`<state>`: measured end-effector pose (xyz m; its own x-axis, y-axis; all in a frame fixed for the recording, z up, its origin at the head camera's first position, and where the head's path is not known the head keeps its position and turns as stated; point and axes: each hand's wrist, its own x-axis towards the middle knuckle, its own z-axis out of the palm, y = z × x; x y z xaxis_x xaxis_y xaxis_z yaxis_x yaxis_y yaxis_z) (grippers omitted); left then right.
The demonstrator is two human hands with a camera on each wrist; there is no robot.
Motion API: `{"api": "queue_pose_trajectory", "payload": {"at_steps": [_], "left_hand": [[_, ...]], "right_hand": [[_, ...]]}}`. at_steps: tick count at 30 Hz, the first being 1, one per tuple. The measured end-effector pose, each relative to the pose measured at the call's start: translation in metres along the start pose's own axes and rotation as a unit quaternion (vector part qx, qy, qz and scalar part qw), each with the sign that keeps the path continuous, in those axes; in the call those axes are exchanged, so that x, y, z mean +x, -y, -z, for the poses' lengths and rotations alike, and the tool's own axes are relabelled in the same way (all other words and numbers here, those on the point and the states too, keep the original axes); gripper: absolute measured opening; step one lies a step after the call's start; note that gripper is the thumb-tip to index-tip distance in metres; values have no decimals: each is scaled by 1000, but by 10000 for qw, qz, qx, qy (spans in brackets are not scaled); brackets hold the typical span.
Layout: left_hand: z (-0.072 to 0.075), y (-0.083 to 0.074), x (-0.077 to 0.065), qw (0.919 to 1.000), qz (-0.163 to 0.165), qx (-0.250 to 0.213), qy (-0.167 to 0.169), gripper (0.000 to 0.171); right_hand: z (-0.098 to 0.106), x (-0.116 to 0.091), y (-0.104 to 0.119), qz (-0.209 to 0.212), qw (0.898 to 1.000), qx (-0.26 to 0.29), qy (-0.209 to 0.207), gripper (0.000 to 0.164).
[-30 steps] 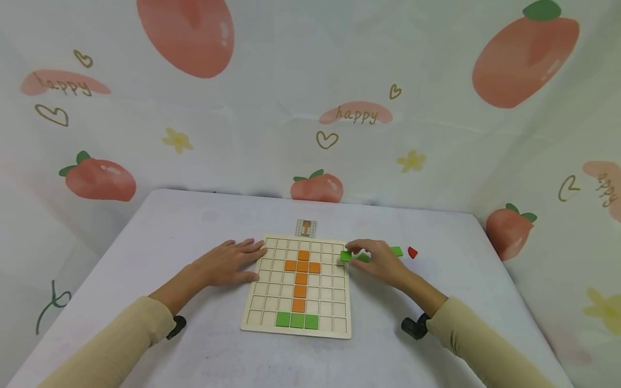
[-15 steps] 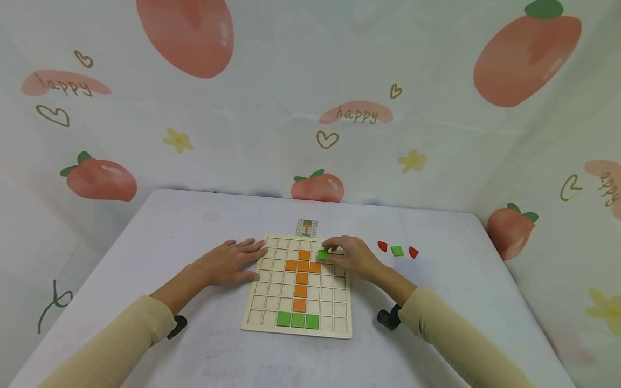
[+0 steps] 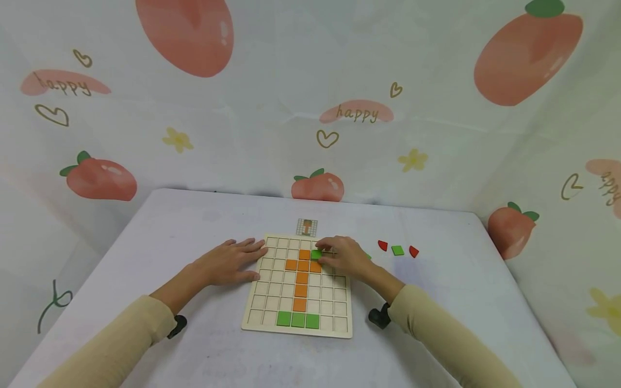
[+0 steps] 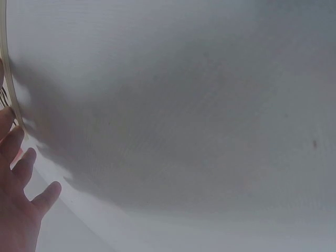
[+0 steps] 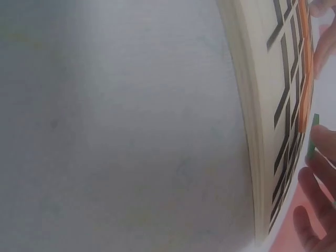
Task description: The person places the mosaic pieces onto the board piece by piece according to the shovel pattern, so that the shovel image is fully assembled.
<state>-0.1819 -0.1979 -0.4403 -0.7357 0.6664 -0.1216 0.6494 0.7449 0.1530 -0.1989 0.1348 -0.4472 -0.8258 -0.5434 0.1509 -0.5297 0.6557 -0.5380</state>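
A square wooden grid board lies on the white table, with orange tiles set in a cross shape and a row of green tiles near its front edge. My right hand pinches a green square tile between thumb and finger, over the cell just right of the topmost orange tile. In the right wrist view this green tile shows edge-on above the board. My left hand rests with fingers spread at the board's left edge, fingertips and thumb touching the rim.
Behind the board lies a small pattern card. To the right are two red quarter-round pieces, one nearer and one farther out, with a green square tile between them. Another green piece peeks out behind the right wrist.
My right hand has carried the green tile leftward from the board's right edge to beside the top orange tile. The left hand has stayed in place.
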Motion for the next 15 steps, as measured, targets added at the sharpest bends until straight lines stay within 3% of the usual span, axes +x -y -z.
{"api": "queue_pose_trajectory", "payload": {"at_steps": [15], "left_hand": [[1, -1, 0, 9999, -95, 13, -81, 69]], "right_hand": [[-4, 3, -3, -170, 9996, -171, 152, 34]]}}
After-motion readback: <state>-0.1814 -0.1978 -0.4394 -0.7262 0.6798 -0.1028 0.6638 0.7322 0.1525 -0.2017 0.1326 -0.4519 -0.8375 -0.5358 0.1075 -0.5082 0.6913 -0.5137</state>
